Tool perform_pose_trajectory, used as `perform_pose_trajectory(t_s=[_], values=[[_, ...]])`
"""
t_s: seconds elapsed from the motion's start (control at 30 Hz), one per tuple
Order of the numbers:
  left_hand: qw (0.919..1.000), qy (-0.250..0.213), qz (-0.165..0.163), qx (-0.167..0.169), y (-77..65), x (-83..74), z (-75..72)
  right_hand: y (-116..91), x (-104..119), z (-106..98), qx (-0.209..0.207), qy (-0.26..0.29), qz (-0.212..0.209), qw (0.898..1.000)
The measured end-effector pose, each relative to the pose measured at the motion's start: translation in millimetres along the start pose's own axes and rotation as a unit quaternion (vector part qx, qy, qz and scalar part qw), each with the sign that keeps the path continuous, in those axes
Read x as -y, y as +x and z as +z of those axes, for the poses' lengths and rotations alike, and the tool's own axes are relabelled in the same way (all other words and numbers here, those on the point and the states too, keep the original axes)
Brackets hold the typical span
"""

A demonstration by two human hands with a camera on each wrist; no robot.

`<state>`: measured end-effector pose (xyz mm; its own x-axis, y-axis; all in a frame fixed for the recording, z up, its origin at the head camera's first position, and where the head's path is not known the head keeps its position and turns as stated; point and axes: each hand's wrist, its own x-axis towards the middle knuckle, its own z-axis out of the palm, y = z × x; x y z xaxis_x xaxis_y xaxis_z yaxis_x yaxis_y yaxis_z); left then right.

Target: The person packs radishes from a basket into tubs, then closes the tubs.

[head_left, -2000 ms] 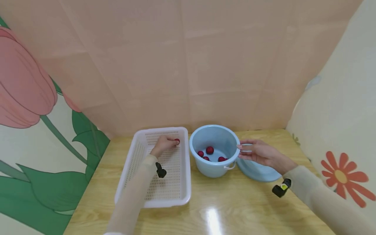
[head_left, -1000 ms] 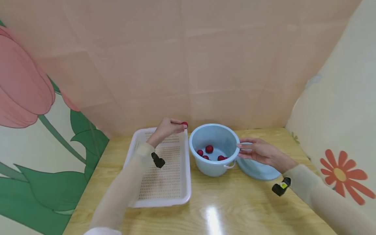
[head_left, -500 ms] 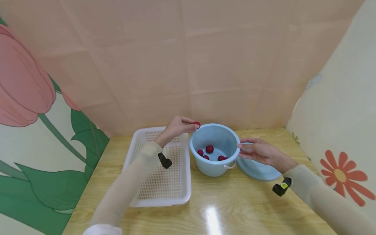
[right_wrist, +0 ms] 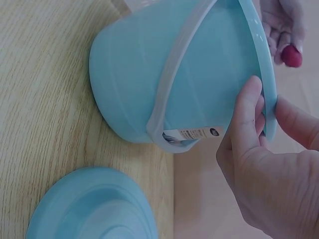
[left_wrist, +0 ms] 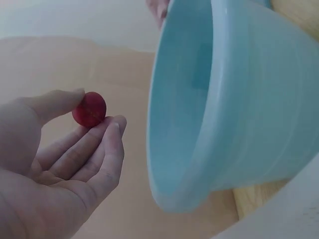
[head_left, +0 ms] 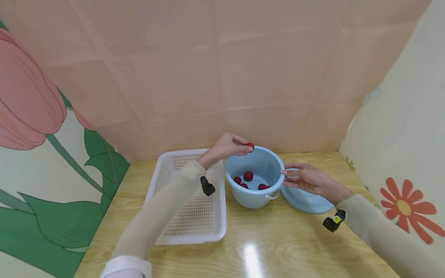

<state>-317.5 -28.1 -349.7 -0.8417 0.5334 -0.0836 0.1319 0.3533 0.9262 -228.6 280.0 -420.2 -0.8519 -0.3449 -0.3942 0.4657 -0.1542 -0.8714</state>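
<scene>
My left hand pinches a small, smooth dark-red ball between thumb and fingertips, over the far left part of the bucket's rim. The light-blue bucket stands upright on the table, its white handle hanging down the side. Several similar red balls lie on its bottom. With the thumb on one side of the rim and the fingers on the other, my right hand grips the bucket's right edge. In the left wrist view the held ball shows beside the bucket's mouth.
A white perforated plastic basket stands left of the bucket, partly hidden by my left forearm. To the right, a round light-blue lid lies on the wooden table. A pinkish backdrop rises behind everything.
My left hand picked up the red ball from the basket, lifted it over the basket's edge and carried it right to above the bucket's rim. The right hand stays on the bucket.
</scene>
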Motion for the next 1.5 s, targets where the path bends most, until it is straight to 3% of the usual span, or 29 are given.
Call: perform_pose_trajectory(t_s=[0.4, 0.87, 1.23, 1.5], values=[[0.9989, 0.038, 0.013, 0.026, 16.0, -4.5, 26.6, -0.6, 2.1, -1.7, -0.010, -0.013, 0.007, 1.000], [0.9979, 0.065, 0.003, 0.000, 26.6, 8.6, 42.7, 0.5, 0.8, -1.6, -0.012, -0.009, 0.007, 1.000], [0.9972, 0.075, 0.007, 0.000, 26.7, 11.1, 41.0, 4.5, 0.2, 0.7, -0.003, -0.010, 0.001, 1.000], [0.9995, 0.011, 0.028, 0.010, 13.3, -4.4, 29.7, 6.6, -0.7, 1.8, 0.003, -0.010, -0.002, 1.000]])
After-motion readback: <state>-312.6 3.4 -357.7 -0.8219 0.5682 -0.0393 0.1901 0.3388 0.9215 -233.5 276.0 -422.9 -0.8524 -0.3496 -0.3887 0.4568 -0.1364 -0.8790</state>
